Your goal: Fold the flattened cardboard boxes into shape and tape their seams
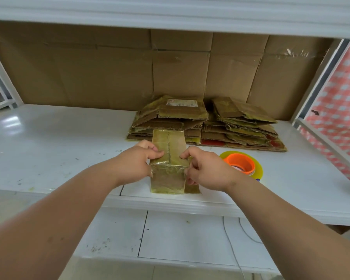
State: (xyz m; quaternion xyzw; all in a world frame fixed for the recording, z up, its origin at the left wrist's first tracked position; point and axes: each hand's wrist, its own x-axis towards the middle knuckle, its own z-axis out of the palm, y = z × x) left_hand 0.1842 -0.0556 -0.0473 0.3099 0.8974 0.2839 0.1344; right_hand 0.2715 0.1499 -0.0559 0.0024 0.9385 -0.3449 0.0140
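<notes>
A white metal shelf [49,126] backed by brown cardboard sheeting [109,67].

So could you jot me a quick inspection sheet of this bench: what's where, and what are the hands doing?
Surface: white shelf top, scuffed and speckled.
Job's things: small folded cardboard box, glossy with tape, standing at the front edge; flattened cardboard boxes heaped behind it; yellowish tape roll with orange core to its right.
Clutter: nothing seen.
Grippers: left hand and right hand grip the box's sides.
Cables: thin white cable below.
Surroundings: brown cardboard backing; red checked cloth.
</notes>
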